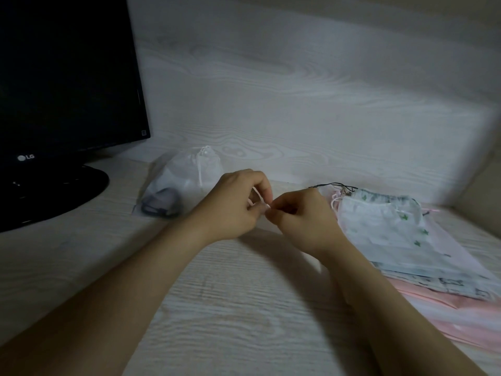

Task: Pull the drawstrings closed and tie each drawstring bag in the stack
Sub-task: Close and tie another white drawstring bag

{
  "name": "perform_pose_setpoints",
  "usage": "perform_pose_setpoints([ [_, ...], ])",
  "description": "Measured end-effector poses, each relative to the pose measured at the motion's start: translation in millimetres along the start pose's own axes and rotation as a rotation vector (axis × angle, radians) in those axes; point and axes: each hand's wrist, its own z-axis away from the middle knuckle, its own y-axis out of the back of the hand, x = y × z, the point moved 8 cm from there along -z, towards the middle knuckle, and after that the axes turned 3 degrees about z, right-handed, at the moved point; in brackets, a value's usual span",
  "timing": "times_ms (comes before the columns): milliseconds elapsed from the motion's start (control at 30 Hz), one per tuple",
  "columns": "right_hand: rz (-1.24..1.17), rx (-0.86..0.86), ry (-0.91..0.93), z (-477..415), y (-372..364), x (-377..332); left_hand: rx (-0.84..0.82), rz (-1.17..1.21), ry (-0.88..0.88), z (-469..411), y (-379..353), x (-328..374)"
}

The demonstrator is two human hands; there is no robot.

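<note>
My left hand (233,204) and my right hand (301,215) meet fingertip to fingertip at the middle of the desk. Both pinch a thin pale drawstring (256,198) that loops between them. The bag it belongs to is hidden under my hands. A stack of flat drawstring bags (393,240) lies to the right, white with green prints on top and pink ones beneath. A white bag with its cord drawn at the top (187,172) lies behind my left hand, with something dark inside.
A black monitor (67,77) on a round base (54,196) fills the left. A pale wood-grain wall (298,90) rises behind the desk (230,308). Black cords (333,185) stick out at the back of the stack.
</note>
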Motion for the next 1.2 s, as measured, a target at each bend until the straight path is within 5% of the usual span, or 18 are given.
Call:
perform_pose_setpoints([
  [533, -0.610, -0.127, -0.344, 2, -17, 24, 0.041, -0.117, -0.047, -1, 6, -9],
  [1200, -0.624, -0.076, -0.294, -1, -16, 25, -0.114, -0.116, 0.103, 3, -8, -13],
])
